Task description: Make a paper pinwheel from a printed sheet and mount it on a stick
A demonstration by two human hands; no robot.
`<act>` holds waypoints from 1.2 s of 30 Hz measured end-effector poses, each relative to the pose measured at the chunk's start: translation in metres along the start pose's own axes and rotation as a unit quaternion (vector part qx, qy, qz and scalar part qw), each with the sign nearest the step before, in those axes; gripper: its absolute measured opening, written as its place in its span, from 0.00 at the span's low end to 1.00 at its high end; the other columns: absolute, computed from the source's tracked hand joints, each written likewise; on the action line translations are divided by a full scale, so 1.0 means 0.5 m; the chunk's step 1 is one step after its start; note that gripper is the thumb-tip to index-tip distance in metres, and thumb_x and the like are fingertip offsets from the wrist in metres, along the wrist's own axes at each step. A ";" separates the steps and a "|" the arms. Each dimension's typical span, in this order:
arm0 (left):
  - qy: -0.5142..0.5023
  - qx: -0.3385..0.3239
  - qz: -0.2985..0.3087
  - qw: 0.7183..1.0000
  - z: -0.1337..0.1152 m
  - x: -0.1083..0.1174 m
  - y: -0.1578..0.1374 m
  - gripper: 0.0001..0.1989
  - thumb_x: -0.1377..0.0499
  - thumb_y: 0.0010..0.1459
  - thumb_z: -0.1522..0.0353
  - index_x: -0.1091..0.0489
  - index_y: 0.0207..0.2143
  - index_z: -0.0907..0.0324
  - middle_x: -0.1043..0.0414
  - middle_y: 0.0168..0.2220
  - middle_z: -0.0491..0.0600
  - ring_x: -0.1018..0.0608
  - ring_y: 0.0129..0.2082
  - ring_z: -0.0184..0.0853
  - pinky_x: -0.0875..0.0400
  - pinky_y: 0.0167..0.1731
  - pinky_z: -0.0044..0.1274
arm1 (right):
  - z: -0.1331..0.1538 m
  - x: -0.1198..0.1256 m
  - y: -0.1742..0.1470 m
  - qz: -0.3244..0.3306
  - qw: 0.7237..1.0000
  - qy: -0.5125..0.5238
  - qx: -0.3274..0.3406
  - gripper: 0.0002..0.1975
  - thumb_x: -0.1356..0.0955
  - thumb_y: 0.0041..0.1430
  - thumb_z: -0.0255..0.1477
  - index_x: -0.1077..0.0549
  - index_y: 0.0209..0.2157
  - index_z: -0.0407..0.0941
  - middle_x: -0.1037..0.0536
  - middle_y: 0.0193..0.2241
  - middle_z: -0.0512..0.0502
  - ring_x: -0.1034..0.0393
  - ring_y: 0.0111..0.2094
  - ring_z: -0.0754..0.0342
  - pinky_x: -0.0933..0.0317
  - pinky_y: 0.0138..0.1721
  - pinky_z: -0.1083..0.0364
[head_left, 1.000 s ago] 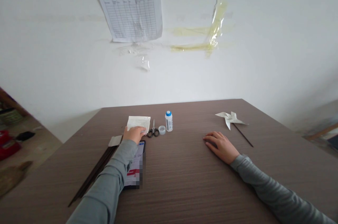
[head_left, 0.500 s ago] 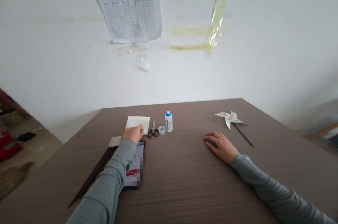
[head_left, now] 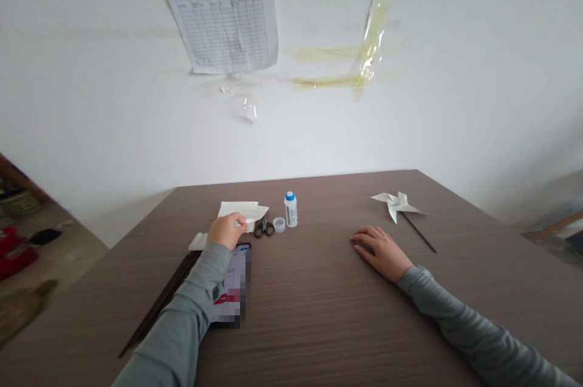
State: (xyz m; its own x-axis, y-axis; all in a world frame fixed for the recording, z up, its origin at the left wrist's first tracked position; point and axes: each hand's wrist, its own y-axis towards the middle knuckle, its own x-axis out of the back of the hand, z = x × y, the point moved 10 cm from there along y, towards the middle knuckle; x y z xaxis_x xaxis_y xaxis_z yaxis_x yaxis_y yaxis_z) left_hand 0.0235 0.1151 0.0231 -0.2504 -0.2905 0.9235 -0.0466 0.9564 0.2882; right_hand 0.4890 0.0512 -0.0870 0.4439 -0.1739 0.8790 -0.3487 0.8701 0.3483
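Note:
My left hand (head_left: 226,230) is closed in a pinch on the near edge of a white paper sheet (head_left: 250,211), which is lifted and curls up over the scissors' blades. More white paper (head_left: 226,209) lies flat beneath it. Just right of that hand are the black-handled scissors (head_left: 264,229), and a phone (head_left: 234,290) lies under the left forearm. My right hand (head_left: 380,251) rests on the table with its fingers stretched out, holding nothing. Beyond it lies a white paper pinwheel (head_left: 397,205) on a dark stick (head_left: 419,233).
A small translucent cup or cap (head_left: 279,225) stands beside a white bottle with a blue cap (head_left: 291,209). Several dark sticks (head_left: 159,305) lie along the left forearm, a small white piece (head_left: 197,242) at their far end. The table (head_left: 300,314) meets a wall behind.
My left hand has pulled slightly left and nearer, raising a paper sheet from the flat paper so that its right corner now covers the scissors' blades. The right hand has stayed put.

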 end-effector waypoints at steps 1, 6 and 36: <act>-0.005 0.000 -0.006 1.000 -0.001 0.003 -0.004 0.11 0.28 0.69 0.71 0.13 0.32 0.48 -0.01 0.52 0.50 0.00 0.54 0.53 0.08 0.56 0.32 | 0.000 0.000 0.000 0.001 1.000 0.000 0.000 0.16 0.28 0.86 0.37 0.06 0.62 0.54 0.07 0.61 0.35 0.10 0.63 0.32 0.14 0.68 0.32; -0.028 -0.018 -0.035 0.999 -0.026 0.018 -0.033 0.12 0.31 0.73 0.70 0.15 0.33 0.48 0.00 0.58 0.48 0.02 0.60 0.51 0.09 0.67 0.36 | 0.000 0.000 0.000 0.001 1.000 0.004 -0.003 0.16 0.27 0.85 0.37 0.06 0.63 0.55 0.07 0.61 0.37 0.11 0.63 0.33 0.14 0.68 0.32; -0.136 -0.251 0.083 0.955 -0.243 -0.166 -0.292 0.11 0.29 0.77 0.71 0.07 0.43 0.46 0.03 0.66 0.51 0.08 0.74 0.55 0.16 0.82 0.55 | -0.004 -0.002 -0.001 0.002 1.000 0.020 -0.008 0.17 0.28 0.85 0.37 0.06 0.63 0.55 0.07 0.62 0.35 0.11 0.64 0.32 0.14 0.69 0.31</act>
State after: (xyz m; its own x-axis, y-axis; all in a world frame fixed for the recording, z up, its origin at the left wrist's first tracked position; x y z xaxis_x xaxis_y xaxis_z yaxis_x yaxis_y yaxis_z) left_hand 0.1687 -0.0041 -0.0649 -0.4590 -0.0532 0.8868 0.4683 0.8338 0.2924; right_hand 0.4904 0.0519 -0.0887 0.4747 -0.1525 0.8669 -0.3380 0.8778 0.3395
